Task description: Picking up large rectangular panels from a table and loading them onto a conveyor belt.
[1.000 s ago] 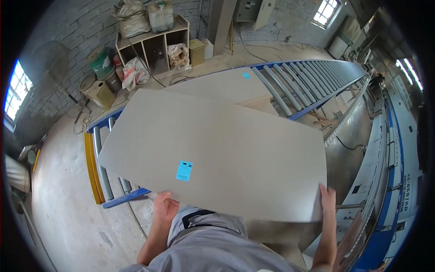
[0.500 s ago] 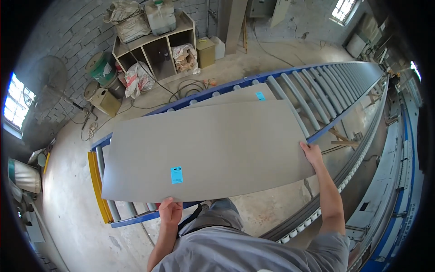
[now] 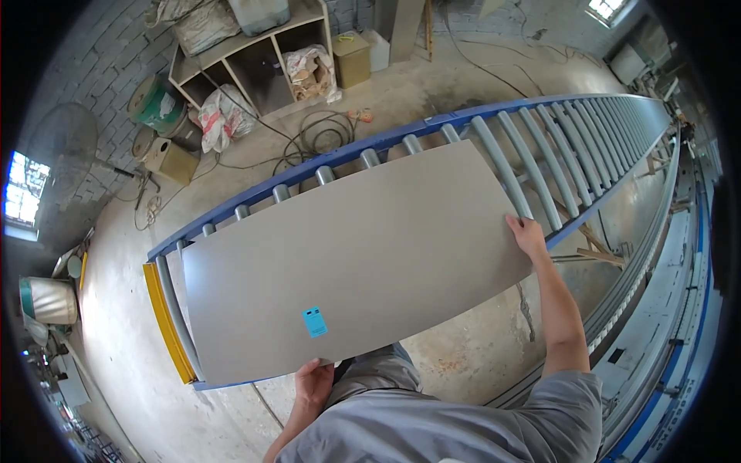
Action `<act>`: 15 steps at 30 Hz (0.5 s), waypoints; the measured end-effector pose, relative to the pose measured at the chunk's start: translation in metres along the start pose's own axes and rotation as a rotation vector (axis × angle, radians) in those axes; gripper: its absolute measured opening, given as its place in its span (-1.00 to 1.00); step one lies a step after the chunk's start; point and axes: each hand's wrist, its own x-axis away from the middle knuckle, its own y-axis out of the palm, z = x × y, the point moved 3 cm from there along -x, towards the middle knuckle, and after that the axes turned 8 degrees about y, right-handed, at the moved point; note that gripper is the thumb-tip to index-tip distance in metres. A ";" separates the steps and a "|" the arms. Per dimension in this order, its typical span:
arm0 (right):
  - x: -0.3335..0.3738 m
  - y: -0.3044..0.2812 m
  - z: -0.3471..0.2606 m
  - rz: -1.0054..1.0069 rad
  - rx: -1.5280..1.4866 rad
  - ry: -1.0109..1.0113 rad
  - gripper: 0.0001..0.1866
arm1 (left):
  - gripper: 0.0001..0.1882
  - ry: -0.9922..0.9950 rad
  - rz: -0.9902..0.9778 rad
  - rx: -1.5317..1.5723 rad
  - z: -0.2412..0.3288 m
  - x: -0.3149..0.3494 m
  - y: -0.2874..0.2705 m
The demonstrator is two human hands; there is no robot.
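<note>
A large flat grey-beige panel [image 3: 363, 255] with a small blue label [image 3: 315, 322] lies across the near end of the roller conveyor [image 3: 370, 158]. My left hand [image 3: 314, 381] is closed on its near edge, thumb on top, below the label. With my right hand [image 3: 528, 235] I grip the panel's right end, and the fingers underneath are hidden. The panel covers most of the rollers beneath it. Whether it rests flat on them or is slightly raised, I cannot tell.
Blue side rails [image 3: 255, 201] frame the conveyor, which runs far right; a yellow bar [image 3: 166, 322] caps its left end. Behind it, coiled hoses [image 3: 320, 133] lie on the floor before a shelf unit [image 3: 258, 73] and buckets [image 3: 158, 104]. Long machinery [image 3: 652, 339] stands at right.
The panel has turned slightly, its right end going away from me. The second labelled panel beneath is now out of sight, and more rollers show along the far rail. Both hands keep their grip.
</note>
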 end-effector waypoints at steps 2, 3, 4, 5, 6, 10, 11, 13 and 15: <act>-0.015 0.002 -0.010 -0.034 0.033 0.030 -0.33 | -0.60 -0.008 0.011 0.014 -0.006 -0.010 0.009; -0.019 0.003 -0.014 -0.061 0.066 0.068 -0.30 | -0.61 -0.025 0.016 0.024 -0.007 -0.013 0.011; -0.021 0.006 -0.015 -0.066 0.067 0.062 -0.30 | -0.61 -0.019 0.020 0.026 -0.007 -0.018 0.014; -0.024 0.007 -0.013 -0.035 0.086 0.060 -0.32 | -0.66 -0.045 0.022 -0.014 -0.008 -0.023 0.015; -0.027 0.008 -0.015 -0.006 0.102 0.052 -0.33 | -0.70 -0.065 0.023 -0.053 -0.009 -0.027 0.015; -0.012 0.022 -0.014 -0.007 0.274 0.078 -0.36 | -0.74 -0.280 -0.028 -0.134 -0.004 -0.040 -0.041; -0.009 0.024 -0.001 0.058 0.282 0.014 -0.38 | -0.75 -0.416 0.074 -0.427 0.000 -0.026 -0.029; -0.002 0.037 0.013 0.119 0.281 -0.047 -0.38 | -0.74 -0.383 0.128 -0.952 0.024 -0.011 -0.021; -0.003 0.053 0.030 0.096 0.116 0.115 -0.37 | -0.73 0.162 0.081 -1.280 0.080 -0.023 -0.064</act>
